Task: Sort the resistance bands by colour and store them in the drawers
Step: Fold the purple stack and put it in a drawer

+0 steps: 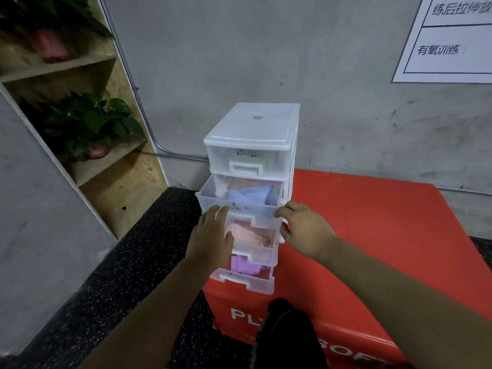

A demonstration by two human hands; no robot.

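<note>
Clear plastic four-drawer unit (pixel 253 123): one colour per drawer, no loose bands visible. Second drawer (pixel 210 199) with pale-blue bands (pixel 253 195) ajar. Left hand (pixel 213 235) flat on its front; right hand (pixel 303 227) pinches its corner. Probably only closing left.

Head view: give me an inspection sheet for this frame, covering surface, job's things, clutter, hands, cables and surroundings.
Surface: red padded box; the drawer unit stands at its left end.
Job's things: top drawer closed; second drawer pulled out, blue bands inside; pink bands show in the third drawer, purple bands in the bottom one.
Clutter: nothing seen.
Hands: left hand has straight fingers against the second drawer's front; right hand grips its right front corner.
Cables: grey conduit runs down the wall and behind the unit.
Surroundings: concrete wall, wooden shelf with potted plants, paper notice, black speckled floor.
</note>
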